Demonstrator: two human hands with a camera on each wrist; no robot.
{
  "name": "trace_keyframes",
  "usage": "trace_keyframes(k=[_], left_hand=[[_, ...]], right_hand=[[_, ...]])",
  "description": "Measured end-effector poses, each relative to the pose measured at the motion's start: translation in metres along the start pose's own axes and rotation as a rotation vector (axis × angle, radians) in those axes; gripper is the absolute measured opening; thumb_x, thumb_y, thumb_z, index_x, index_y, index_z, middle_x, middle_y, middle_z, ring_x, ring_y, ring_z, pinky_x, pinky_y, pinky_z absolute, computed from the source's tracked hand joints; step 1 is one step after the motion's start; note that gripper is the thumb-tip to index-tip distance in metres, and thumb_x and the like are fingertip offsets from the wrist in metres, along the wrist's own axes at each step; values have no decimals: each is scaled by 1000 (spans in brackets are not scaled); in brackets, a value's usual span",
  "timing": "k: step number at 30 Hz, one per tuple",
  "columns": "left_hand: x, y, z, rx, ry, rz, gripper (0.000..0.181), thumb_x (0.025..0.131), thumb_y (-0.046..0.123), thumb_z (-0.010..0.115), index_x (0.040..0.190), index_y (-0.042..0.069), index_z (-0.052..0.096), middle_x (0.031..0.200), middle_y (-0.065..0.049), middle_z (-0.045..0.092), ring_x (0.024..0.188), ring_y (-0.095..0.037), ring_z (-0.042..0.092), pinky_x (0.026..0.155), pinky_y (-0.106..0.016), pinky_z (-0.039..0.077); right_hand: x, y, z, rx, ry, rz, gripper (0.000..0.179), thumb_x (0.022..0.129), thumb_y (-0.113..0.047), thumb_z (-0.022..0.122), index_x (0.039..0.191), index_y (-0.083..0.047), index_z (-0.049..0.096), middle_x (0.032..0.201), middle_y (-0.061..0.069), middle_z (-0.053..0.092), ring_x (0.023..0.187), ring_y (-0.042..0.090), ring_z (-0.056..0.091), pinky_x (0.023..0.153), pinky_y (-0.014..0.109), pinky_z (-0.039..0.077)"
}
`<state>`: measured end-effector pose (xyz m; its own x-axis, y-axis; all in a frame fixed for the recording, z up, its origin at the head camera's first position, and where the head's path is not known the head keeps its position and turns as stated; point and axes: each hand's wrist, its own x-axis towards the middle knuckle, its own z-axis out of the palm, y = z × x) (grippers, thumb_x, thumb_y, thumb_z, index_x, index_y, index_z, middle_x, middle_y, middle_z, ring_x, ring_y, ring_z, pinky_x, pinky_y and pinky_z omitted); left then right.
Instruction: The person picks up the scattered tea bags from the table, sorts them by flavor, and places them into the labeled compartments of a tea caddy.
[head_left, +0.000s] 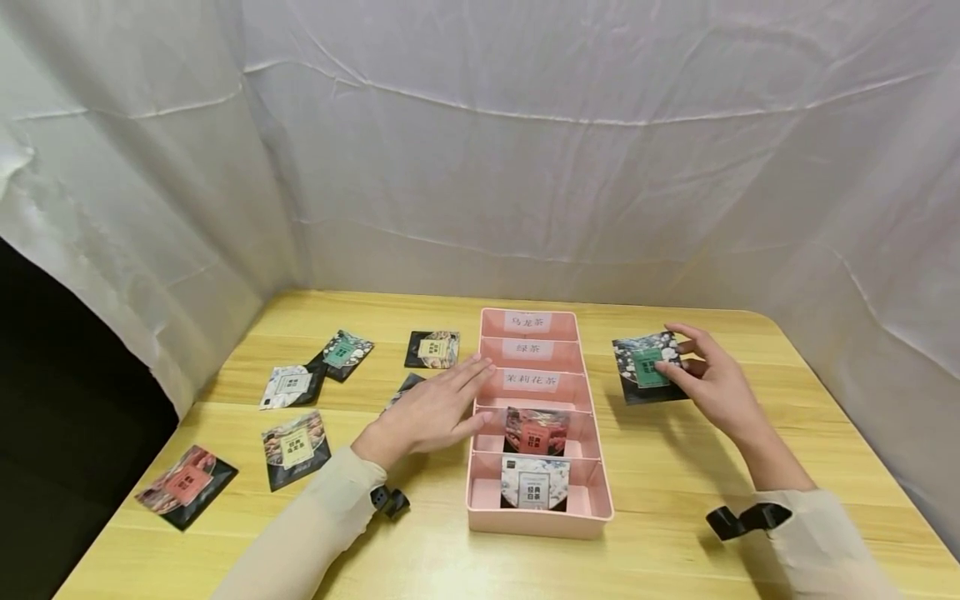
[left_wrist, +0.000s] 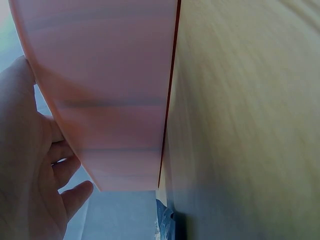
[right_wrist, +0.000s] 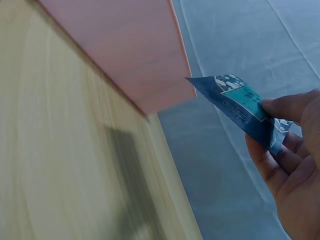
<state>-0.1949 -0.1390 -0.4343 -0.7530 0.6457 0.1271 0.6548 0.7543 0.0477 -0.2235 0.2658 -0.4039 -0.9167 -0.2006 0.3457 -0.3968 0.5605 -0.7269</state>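
Note:
A pink divided box (head_left: pixel 540 521) stands on the table, its compartments marked with paper labels. My left hand (head_left: pixel 427 412) rests on the box's left rim, fingers fairly straight; in the left wrist view, the left hand (left_wrist: pixel 30 155) lies along the rim. To the right of the box, my right hand (head_left: pixel 716 387) pinches a green-labelled tea bag packet (head_left: pixel 648 368) by its right side, above the table. The right wrist view shows the thumb on the packet (right_wrist: pixel 242 105) front. A red-labelled packet (head_left: pixel 536 433) and a white-labelled packet (head_left: pixel 534 485) stand in the two nearest compartments.
Left of the box lie several packets: red-labelled (head_left: pixel 187 485), yellow-labelled (head_left: pixel 296 450), white-labelled (head_left: pixel 291 385), green-labelled (head_left: pixel 347 354) and another yellow-labelled (head_left: pixel 432 348). One dark packet (head_left: pixel 405 389) is partly hidden by the left hand. A pale curtain (head_left: pixel 525 183) hangs behind the table.

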Motion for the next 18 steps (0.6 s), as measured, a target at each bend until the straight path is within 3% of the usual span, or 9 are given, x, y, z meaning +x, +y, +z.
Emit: trace_keyframes(k=[11,18], left_hand=[[1,0,1,1,12,5,78,101,61,21,155,5,22,160,-13,20,147,-27,16,117,-41,22],[1,0,1,6,13,5,77,101,60,22,156,6,22,160,-13,20,148,-28,16,117,-40,21]], right_hand=[[13,-18,15,136,29,0,58,89,-6,72,141,-7,46,106,16,59,75,6,65,57,19,52],[20,-34,29,175,-25,-8,57,90,-8,72,141,-8,46,108,21,62,79,8,67,63,21,56]])
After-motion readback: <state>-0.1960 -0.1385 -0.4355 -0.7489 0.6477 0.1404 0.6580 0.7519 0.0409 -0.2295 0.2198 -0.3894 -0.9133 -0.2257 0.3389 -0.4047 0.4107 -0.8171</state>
